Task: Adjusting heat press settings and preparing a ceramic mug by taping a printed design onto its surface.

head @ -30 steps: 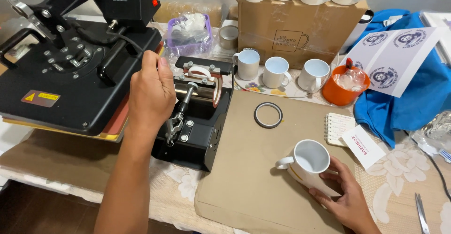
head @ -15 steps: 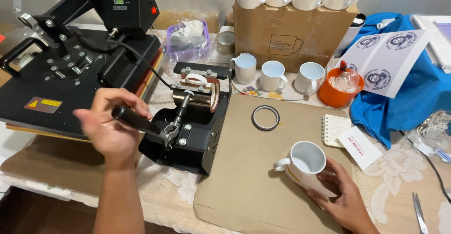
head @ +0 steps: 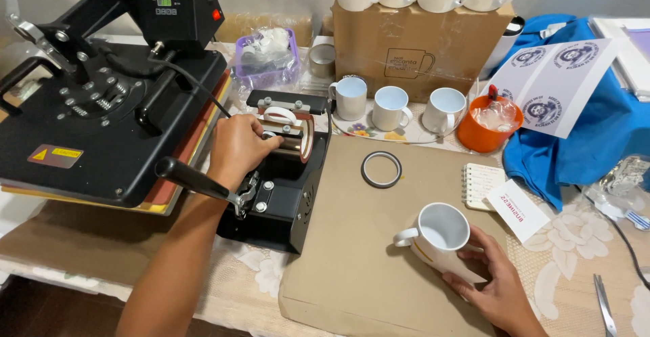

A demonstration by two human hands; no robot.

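two hands are working at once; the left hand [head: 237,149] is reaching into the mug press [head: 284,174], its fingers curling around the mug in the press [head: 284,128], whose white handle is sticking up at 12 o'clock above the heating wrap; how firmly they are gripping i cannot tell, since the fingertips are hiding against the cylinder; the press lever [head: 196,180] is lying out towards 8 o'clock with nothing holding it, so the clamp is looking released (a judgement from the lever's angle only); the right hand [head: 497,283] is grasping a second white mug [head: 440,239] from below, fingers wrapping its lower wall, the mug tilting with its mouth up and its handle pointing to 9 o'clock, resting over the brown mat [head: 365,256];

as for progress, one mug is sitting in the press and seems ready to come out or be adjusted, while the one in the right hand is waiting close by at 4 o'clock from the press; three more white mugs [head: 391,107] are standing in a row at 1 o'clock from the press, in front of the cardboard box [head: 413,56]; a tape ring [head: 381,169] is lying on the mat between press and held mug; the large flat heat press [head: 101,107] is standing at 9 o'clock, touched by neither hand; so several mugs appear left to do.
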